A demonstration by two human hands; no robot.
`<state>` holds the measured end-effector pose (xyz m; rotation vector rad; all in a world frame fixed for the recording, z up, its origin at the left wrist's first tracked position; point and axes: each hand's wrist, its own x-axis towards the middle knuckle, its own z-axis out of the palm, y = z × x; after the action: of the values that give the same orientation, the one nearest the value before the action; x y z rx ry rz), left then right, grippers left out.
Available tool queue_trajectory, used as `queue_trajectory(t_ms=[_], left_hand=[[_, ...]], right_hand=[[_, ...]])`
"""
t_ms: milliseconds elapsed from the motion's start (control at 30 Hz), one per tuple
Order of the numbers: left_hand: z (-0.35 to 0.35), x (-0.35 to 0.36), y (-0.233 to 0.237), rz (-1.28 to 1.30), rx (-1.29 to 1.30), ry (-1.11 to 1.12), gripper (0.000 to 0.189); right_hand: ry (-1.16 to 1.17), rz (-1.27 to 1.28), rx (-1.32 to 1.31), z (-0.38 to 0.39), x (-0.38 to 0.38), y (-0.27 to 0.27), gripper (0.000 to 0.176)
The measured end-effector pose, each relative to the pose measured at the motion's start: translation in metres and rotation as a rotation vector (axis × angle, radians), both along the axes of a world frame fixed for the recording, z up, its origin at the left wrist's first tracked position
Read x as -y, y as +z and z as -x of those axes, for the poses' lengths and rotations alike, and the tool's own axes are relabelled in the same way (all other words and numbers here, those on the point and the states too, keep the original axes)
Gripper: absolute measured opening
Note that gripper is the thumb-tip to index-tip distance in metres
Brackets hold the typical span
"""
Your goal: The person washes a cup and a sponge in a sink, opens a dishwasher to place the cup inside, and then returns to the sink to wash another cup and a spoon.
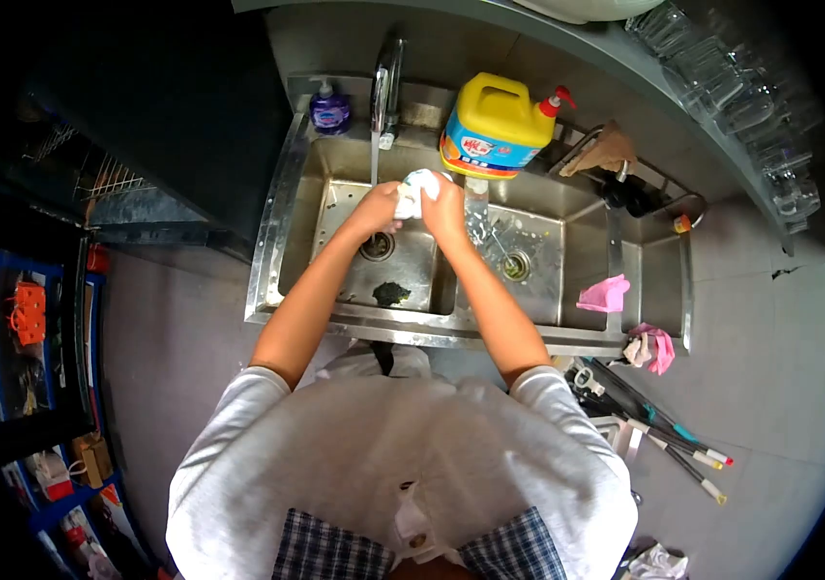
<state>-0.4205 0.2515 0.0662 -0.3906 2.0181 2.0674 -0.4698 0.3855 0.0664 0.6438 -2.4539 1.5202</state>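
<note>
Above the double metal sink (324, 309), both hands grip a small white rounded object (419, 191) with a greenish mark on it; I cannot tell whether it is a cup or a bunched cloth. My left hand (377, 211) is closed on its left side. On its right side my right hand (443, 205) is closed too. Water runs from the tall faucet (385, 92) in a thin stream just beside my left hand. Below, the left basin holds a drain (377, 246) and a clump of dark green scraps (390, 293).
Behind the sink stand a purple soap bottle (329, 109) and a large yellow detergent jug (495, 128). Pink cloths (605, 294) hang at the right divider. Glasses (712, 77) line the overhead shelf (567, 48). Mop handles (669, 430) lie at the lower right.
</note>
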Motion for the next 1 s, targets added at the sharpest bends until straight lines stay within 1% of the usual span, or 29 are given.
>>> queue_trajectory(t_ms=[67, 100, 167, 200, 233, 267, 300, 333, 367, 400, 433, 467, 500, 567, 600, 633, 700, 733, 767, 833, 867, 900, 933, 967, 1000], left_hand=[[0.002, 0.001, 0.001, 0.053, -0.093, -0.036, 0.035], [0.002, 0.002, 0.002, 0.083, -0.137, -0.058, 0.036], [0.007, -0.005, 0.000, 0.281, -0.455, -0.018, 0.035], [0.007, -0.011, -0.004, 0.374, -0.610, 0.001, 0.034], [0.006, -0.014, -0.008, 0.467, -0.768, 0.022, 0.033], [-0.002, -0.011, 0.012, 0.327, -0.400, -0.057, 0.032], [0.000, -0.008, 0.009, 0.157, -0.310, -0.045, 0.032], [0.003, -0.006, 0.002, -0.014, -0.220, -0.033, 0.032], [0.003, -0.007, 0.011, -0.184, -0.128, -0.020, 0.032], [0.002, -0.012, 0.018, -0.098, -0.129, 0.001, 0.030], [0.001, -0.015, 0.025, 0.027, -0.166, -0.052, 0.029], [-0.005, -0.021, 0.041, 0.151, -0.193, -0.109, 0.028], [-0.009, -0.025, 0.048, 0.274, -0.220, -0.167, 0.027], [-0.003, -0.020, 0.033, 0.255, -0.388, -0.200, 0.030], [-0.001, -0.017, 0.029, 0.160, -0.325, -0.237, 0.032], [0.001, -0.015, 0.026, 0.066, -0.262, -0.276, 0.035], [-0.002, -0.015, 0.024, -0.191, -0.134, -0.207, 0.039], [-0.003, -0.015, 0.023, -0.321, -0.069, -0.171, 0.042], [0.001, -0.012, 0.008, -0.483, 0.019, -0.149, 0.046], [0.002, -0.004, -0.001, -0.698, -0.057, -0.005, 0.045], [0.002, -0.004, 0.007, -0.707, -0.066, 0.076, 0.044], [-0.001, -0.009, 0.022, -0.720, -0.069, 0.152, 0.044], [-0.004, -0.015, 0.027, -0.734, -0.062, 0.225, 0.043], [0.004, -0.009, 0.007, -0.694, -0.063, 0.139, 0.043], [0.001, -0.015, 0.014, -0.739, -0.082, 0.178, 0.042]], right_hand=[[-0.075, 0.015, 0.065, 0.007, 0.004, -0.001, 0.020], [-0.059, 0.046, 0.084, 0.008, 0.004, 0.003, 0.020], [-0.037, 0.107, 0.129, 0.009, 0.002, 0.004, 0.019], [-0.041, 0.287, 0.198, 0.012, 0.004, -0.003, 0.017], [-0.047, 0.412, 0.266, 0.009, 0.003, -0.008, 0.018], [-0.046, 0.539, 0.327, 0.007, 0.005, -0.002, 0.018], [-0.043, 0.665, 0.384, 0.007, 0.008, 0.004, 0.019], [-0.100, 0.810, 0.467, 0.002, 0.010, 0.009, 0.020], [-0.113, 0.815, 0.452, 0.003, 0.013, 0.004, 0.020], [-0.124, 0.821, 0.436, 0.005, 0.015, -0.001, 0.019], [-0.135, 0.828, 0.422, 0.008, 0.016, -0.006, 0.019], [-0.091, 0.820, 0.380, 0.006, 0.014, -0.004, 0.019], [-0.085, 0.759, 0.352, 0.009, 0.012, -0.009, 0.019], [-0.069, 0.641, 0.292, 0.020, 0.010, -0.016, 0.019], [0.041, 0.752, 0.404, 0.014, 0.004, 0.001, 0.020], [0.015, 0.828, 0.479, 0.011, 0.003, 0.014, 0.021], [-0.039, 0.974, 0.624, 0.007, -0.001, 0.026, 0.022], [-0.081, 0.969, 0.606, 0.019, -0.004, 0.007, 0.023], [-0.105, 0.963, 0.553, 0.019, -0.007, 0.016, 0.023], [-0.143, 0.949, 0.464, 0.009, -0.007, 0.037, 0.024], [-0.193, 0.718, 0.329, 0.012, -0.007, 0.026, 0.024], [-0.143, 0.565, 0.150, 0.006, -0.005, 0.025, 0.026], [-0.098, 0.437, 0.039, 0.000, -0.005, 0.022, 0.028], [-0.053, 0.309, -0.074, -0.006, -0.004, 0.029, 0.030], [-0.051, 0.243, -0.032, -0.014, -0.001, 0.037, 0.032]])
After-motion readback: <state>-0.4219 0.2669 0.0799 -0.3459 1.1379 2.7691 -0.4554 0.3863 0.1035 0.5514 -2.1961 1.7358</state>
